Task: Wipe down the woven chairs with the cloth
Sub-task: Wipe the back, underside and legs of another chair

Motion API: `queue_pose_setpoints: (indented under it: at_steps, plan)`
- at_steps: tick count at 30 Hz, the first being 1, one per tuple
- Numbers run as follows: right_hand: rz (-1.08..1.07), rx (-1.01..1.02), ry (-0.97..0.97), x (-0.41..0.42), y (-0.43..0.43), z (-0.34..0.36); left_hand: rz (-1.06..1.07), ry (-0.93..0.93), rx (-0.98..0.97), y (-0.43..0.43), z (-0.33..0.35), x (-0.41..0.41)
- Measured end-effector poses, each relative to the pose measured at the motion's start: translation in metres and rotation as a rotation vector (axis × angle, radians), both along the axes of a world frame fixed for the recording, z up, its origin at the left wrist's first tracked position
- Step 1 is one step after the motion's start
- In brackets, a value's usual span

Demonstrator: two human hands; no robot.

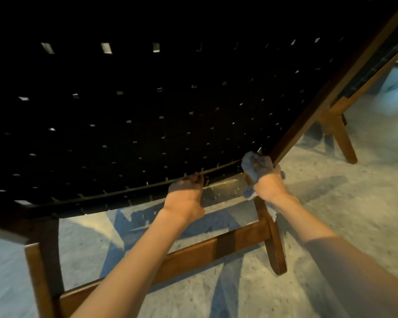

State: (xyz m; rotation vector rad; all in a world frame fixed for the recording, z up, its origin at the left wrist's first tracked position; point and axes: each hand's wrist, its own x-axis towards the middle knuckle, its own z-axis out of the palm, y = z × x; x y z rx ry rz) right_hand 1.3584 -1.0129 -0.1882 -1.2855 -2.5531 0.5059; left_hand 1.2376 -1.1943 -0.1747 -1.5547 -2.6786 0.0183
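From the head camera I looked down at the back of a woven chair (147, 111), its black strap webbing filling most of the view, with small bright gaps showing between the straps. The webbing ended at a thin curved lower rail (124, 191) running from lower left up toward the right.

My left hand (186, 191) was curled closed over that rail, fingers hooked on its edge near the middle of the chair's width, wrist below it. My right hand (268, 180) was fisted around a pale blue-white cloth (251, 165), pressing it against the lower right corner of the webbing where the rail met the slanted wooden side frame (331, 88). Bunched cloth stuck out above my knuckles, and a loose end (248, 193) hung below the hand, beside the wrist.

Under the seat, a brown wooden crossbar (193, 255) ran diagonally between the near left leg (39, 271) and the right rear leg (274, 244), which stood directly beneath my right hand. My left forearm crossed in front of the crossbar. Farther right, another wooden leg (345, 138) splayed out on the speckled grey floor (331, 214). Hard shadows from the chair and my arms lay across the floor under the seat.
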Motion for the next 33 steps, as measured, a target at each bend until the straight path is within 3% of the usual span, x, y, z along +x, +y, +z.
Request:
queue_pose_setpoints:
  at_steps: [3,7,10,13,19,24,29,33]
  plan:
    - [0.227,0.073,0.1,0.007,-0.025,0.002,-0.005,-0.113,0.034,-0.02,0.002,-0.005]
    - [0.25,0.284,0.297,0.013,-0.077,0.012,0.016,-0.018,0.261,-0.07,0.005,-0.003]
    - [0.413,0.401,0.329,0.008,-0.123,0.026,0.044,-0.021,0.463,-0.112,0.018,0.004]
    - [0.552,0.419,0.413,-0.003,-0.17,0.042,0.037,-0.031,0.637,-0.161,0.033,0.015]
    - [0.692,0.467,0.693,-0.047,-0.26,0.081,0.277,0.061,0.855,-0.263,0.054,0.008]
    - [0.738,0.482,0.902,-0.091,-0.334,0.125,0.399,0.187,0.931,-0.32,0.074,-0.01]
    - [0.703,0.391,1.174,-0.125,-0.388,0.178,0.402,0.197,1.015,-0.339,0.096,-0.028]
    - [0.663,0.399,1.178,-0.148,-0.415,0.196,0.357,0.179,1.031,-0.345,0.104,-0.041]
